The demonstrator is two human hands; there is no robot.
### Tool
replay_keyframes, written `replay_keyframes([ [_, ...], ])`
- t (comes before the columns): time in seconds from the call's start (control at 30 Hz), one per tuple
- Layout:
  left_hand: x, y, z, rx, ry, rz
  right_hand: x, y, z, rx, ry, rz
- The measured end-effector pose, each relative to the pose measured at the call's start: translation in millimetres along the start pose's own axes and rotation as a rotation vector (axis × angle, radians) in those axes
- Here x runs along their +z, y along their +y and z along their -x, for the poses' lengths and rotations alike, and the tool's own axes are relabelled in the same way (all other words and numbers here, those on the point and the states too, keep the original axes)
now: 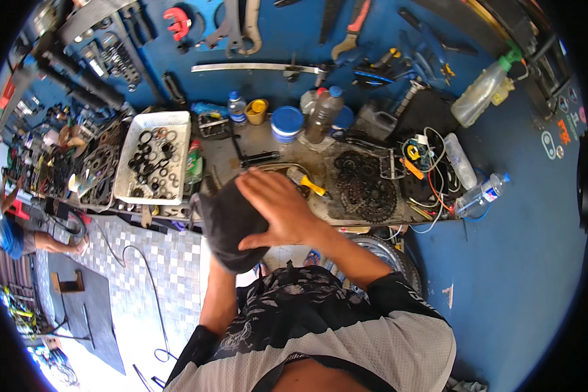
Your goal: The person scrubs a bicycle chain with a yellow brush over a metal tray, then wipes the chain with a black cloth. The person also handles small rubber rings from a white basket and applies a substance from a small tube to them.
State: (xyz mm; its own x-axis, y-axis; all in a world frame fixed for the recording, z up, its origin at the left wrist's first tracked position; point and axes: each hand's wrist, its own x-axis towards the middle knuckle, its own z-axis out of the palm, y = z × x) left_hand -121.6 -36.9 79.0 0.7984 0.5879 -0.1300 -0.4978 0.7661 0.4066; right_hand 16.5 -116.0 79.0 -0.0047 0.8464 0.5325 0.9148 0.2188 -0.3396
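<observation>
A dark grey-black cloth (232, 225), bunched into a rounded shape, is in front of me at the near edge of the workbench (317, 208). My right hand (277, 209) lies over its right side, fingers stretched across the top and thumb lower down, clasping it. The cloth covers my left hand; only the wrist and forearm show below it, so its fingers are hidden. Just beyond my right hand, a brush with a yellow handle (312, 186) lies on the bench. To the right of that is a greasy dark heap of chains and sprockets (366, 186).
A white tray (119, 176) of rings and small parts stands on the left. Behind are a blue-lidded tub (287, 121) and bottles. Cables and a water bottle (482, 195) lie at the right end. Tools hang on the blue wall. A bicycle wheel (408, 264) stands under the bench. Another person (10, 225) is far left.
</observation>
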Motion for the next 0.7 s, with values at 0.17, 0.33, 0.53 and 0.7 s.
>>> replay_keyframes([
  [0.17, -51, 3, -18, 0.341, -0.285, -0.259, 46, -36, -44, 0.063, -0.022, -0.324],
  [0.33, -85, 40, -11, 0.592, -0.034, -1.202, 104, -58, -53, 0.415, 0.207, -1.171],
  [0.53, -125, 76, 9, 0.603, -0.124, -1.377, 130, -84, -77, 0.953, 0.520, -1.618],
  [0.7, -132, 127, 42, -0.146, 0.052, -0.340, 122, -81, -96, -0.136, 0.219, -0.769],
])
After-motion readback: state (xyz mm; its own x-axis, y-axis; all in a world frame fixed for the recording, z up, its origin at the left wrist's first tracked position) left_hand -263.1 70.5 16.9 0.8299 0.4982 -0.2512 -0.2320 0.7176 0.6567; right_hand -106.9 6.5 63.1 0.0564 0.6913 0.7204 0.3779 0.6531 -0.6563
